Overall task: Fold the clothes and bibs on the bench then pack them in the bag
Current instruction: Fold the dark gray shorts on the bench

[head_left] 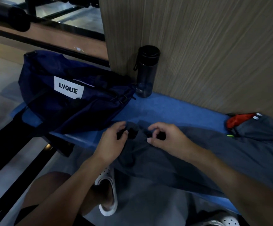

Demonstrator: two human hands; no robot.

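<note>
The left hand (114, 141) and the right hand (166, 137) are both pinching the near end of a dark grey garment (197, 157), fingers curled on the cloth. It is lying across the blue bench (165, 110), near the navy LVQUE bag (70, 101). A dark bottle (146, 70) is standing beside the bag.

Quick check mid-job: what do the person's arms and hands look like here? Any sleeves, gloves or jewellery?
The left hand and right hand are bare: no gloves, rings or wristbands show. The forearms are uncovered too, with no sleeve in view up to the frame edge.
</note>
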